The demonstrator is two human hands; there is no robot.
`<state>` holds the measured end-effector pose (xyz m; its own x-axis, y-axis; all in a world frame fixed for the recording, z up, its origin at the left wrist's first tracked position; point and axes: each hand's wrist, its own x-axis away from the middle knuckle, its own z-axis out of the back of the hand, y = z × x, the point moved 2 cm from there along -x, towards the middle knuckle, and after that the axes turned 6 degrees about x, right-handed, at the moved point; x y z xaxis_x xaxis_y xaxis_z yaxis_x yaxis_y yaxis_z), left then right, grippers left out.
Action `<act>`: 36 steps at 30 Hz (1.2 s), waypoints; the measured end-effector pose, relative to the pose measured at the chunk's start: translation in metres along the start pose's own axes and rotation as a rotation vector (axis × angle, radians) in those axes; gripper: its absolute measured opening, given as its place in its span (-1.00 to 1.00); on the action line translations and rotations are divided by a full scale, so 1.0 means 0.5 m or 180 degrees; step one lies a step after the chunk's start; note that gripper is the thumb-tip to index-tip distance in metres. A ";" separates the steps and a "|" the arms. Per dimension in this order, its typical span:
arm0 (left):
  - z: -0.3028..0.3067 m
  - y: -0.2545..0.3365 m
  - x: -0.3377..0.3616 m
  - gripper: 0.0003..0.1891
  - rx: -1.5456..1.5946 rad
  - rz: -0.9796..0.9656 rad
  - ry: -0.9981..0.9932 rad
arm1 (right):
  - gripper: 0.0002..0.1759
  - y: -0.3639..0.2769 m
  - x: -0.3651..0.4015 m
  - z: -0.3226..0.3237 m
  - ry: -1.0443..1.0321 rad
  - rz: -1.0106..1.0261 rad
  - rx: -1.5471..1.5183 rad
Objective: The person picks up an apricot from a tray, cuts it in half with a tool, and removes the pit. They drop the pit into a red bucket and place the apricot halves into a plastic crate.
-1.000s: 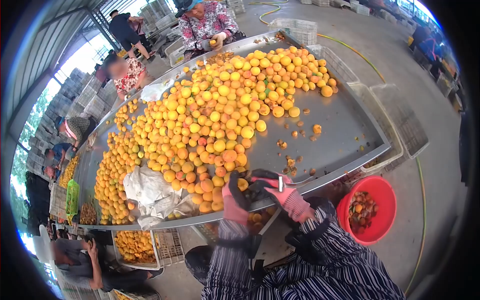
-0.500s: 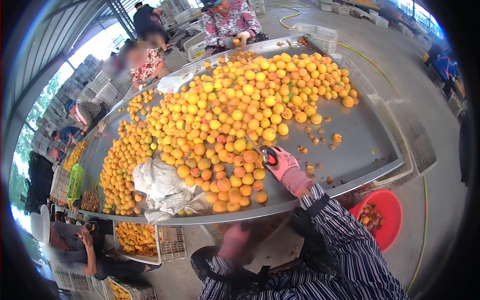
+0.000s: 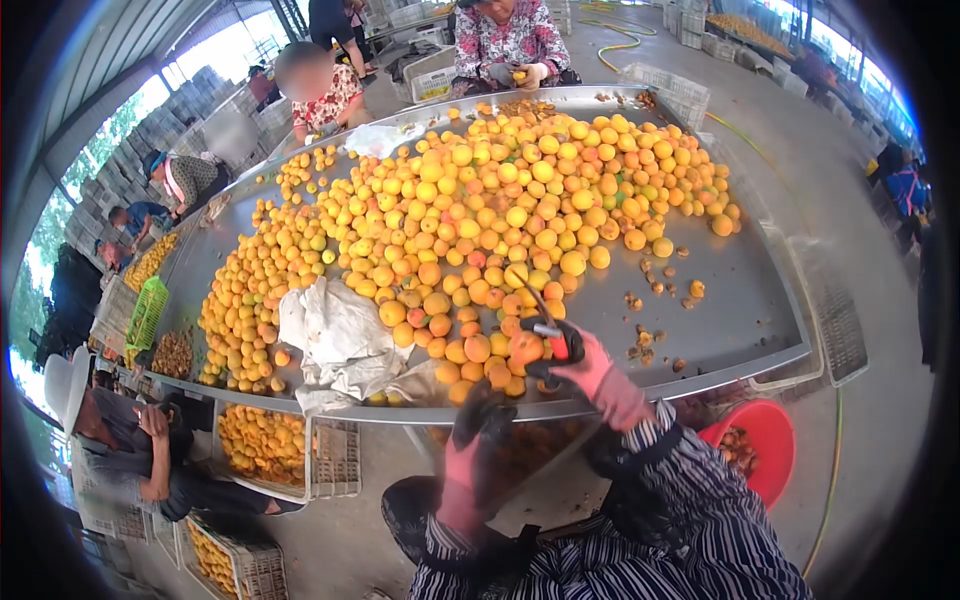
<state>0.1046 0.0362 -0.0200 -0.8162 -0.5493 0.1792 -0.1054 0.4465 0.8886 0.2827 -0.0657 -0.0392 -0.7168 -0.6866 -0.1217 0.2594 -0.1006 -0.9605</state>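
Note:
My right hand point(image 3: 590, 375), in a pink glove with dark fingers, is closed around a red-handled knife point(image 3: 560, 345) whose curved blade points up and away over the fruit. An orange apricot point(image 3: 525, 347) sits at its fingertips, seemingly gripped along with the knife. My left hand point(image 3: 472, 440), gloved alike and slightly blurred, is raised at the near table edge, its dark fingers apart and no fruit visible in them. Beyond both hands a large heap of apricots point(image 3: 470, 220) covers much of the metal table point(image 3: 725, 290).
A crumpled whitish cloth point(image 3: 340, 335) lies at the near left of the table. Cut fruit scraps point(image 3: 645, 340) are scattered to the right. A red basin point(image 3: 768, 450) with scraps stands on the floor. Crates of fruit point(image 3: 337, 460) and several co-workers point(image 3: 510, 45) surround the table.
My right hand has drawn back toward me from the heap, with an apricot now at its fingertips. My left hand has risen from below to the table edge. The view has shifted slightly.

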 end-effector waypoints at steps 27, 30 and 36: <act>0.017 0.029 0.179 -0.44 0.0918 0.0272 -0.0557 | -0.58 -0.190 0.334 -0.039 -0.0807 0.0004 -0.0315; 0.005 0.039 0.187 -0.45 0.1160 0.0412 -0.0584 | -0.63 -0.215 0.342 -0.049 -0.0820 0.0150 -0.0052; 0.005 0.059 0.204 -0.43 0.0598 0.0391 -0.0672 | -0.57 -0.228 0.342 -0.048 -0.0847 0.0233 0.0686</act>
<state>0.0166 -0.0050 0.0234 -0.9272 -0.3330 0.1713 -0.0858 0.6340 0.7685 0.1153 -0.1543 0.0435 -0.5049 -0.8583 -0.0916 0.4550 -0.1745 -0.8732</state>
